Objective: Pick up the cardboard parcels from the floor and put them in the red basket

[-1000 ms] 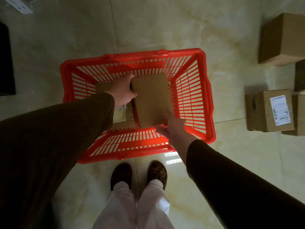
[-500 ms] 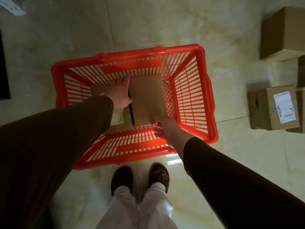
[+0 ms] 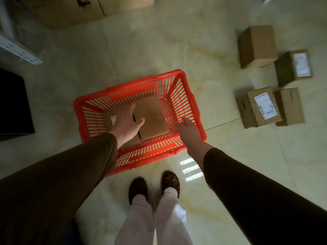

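The red basket (image 3: 187, 106) stands on the tiled floor in front of my feet. Two cardboard parcels lie flat in it: a plain one (image 3: 154, 117) on the right and a labelled one (image 3: 107, 117) on the left, partly hidden by my arm. My left hand (image 3: 127, 123) hovers over the basket, fingers spread, holding nothing. My right hand (image 3: 188, 133) is above the basket's near right corner, open and empty. Several more parcels sit on the floor at the right: a plain one (image 3: 257, 46), two labelled ones (image 3: 293, 68) (image 3: 260, 106) and another plain one (image 3: 289, 106).
A large cardboard sheet or box (image 3: 85, 9) lies at the top left. A white metal rail (image 3: 17, 52) and a dark box-like object (image 3: 12, 105) are at the left. My slippered feet (image 3: 154, 186) stand just behind the basket.
Both hands have let go of the plain parcel, which now rests in the basket, and have lifted away. The view has risen and pulled back, showing more floor and parcels.
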### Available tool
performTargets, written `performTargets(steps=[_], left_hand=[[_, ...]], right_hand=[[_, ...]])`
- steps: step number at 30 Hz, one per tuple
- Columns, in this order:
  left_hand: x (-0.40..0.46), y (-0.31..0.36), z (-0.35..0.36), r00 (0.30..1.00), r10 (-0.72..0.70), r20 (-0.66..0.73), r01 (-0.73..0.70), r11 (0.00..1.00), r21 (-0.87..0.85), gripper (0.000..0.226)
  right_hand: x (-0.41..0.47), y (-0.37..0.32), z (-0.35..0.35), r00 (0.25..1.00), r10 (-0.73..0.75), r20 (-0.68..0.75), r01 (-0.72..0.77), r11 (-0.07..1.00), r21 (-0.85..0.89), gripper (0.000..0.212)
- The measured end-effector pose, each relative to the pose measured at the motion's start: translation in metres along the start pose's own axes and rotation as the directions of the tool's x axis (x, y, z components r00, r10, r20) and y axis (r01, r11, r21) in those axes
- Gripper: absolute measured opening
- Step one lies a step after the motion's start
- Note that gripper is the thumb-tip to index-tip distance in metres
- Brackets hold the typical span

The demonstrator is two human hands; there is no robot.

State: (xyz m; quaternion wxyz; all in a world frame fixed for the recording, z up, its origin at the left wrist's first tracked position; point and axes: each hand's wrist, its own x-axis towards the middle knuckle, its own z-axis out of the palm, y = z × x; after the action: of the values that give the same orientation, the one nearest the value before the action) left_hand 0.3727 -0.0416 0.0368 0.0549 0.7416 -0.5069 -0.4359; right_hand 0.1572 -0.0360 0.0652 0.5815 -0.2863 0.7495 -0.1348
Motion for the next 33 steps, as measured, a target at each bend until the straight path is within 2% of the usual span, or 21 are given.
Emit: performTargets(steps=[4,6,9,13,17,22,28,33], left_hand=[[-0.031,0.047,0.002,0.999,0.022,0.023,-0.021,0.999,-0.035,0.068],[-0.042,0.076,0.007,0.997,0.065,0.048,-0.063,0.997,-0.047,0.067],[-0.049,0.120,0.021,0.991,0.127,0.042,-0.127,0.992,0.009,0.062],[-0.054,0.174,0.055,0.982,0.183,0.045,-0.185,0.982,0.037,0.057],[-0.064,0.229,0.102,0.976,0.212,0.045,-0.215,0.974,0.076,0.053],[-0.081,0.278,0.160,0.982,0.179,0.068,-0.184,0.980,0.073,0.056],[-0.080,0.343,0.214,0.974,0.178,0.142,-0.187,0.981,0.049,0.057],[-0.061,0.396,0.239,0.961,0.195,0.197,-0.210,0.976,0.057,0.054]], right_hand=[[-0.026,-0.007,-0.041,0.998,-0.009,-0.065,0.014,0.997,0.080,0.034],[-0.035,-0.009,-0.064,0.996,0.005,-0.092,0.007,0.992,0.123,0.034],[-0.040,-0.007,-0.104,0.989,0.005,-0.146,0.016,0.989,0.145,0.053],[-0.037,0.010,-0.167,0.976,0.022,-0.216,0.025,0.976,0.215,0.054],[-0.030,0.034,-0.235,0.977,0.021,-0.213,0.028,0.975,0.222,0.051],[-0.029,0.060,-0.318,0.978,-0.007,-0.207,0.052,0.976,0.214,0.050],[-0.003,0.056,-0.394,0.957,0.042,-0.288,0.013,0.982,0.189,0.046],[0.024,0.045,-0.441,0.956,0.030,-0.293,0.014,0.989,0.149,0.048]])
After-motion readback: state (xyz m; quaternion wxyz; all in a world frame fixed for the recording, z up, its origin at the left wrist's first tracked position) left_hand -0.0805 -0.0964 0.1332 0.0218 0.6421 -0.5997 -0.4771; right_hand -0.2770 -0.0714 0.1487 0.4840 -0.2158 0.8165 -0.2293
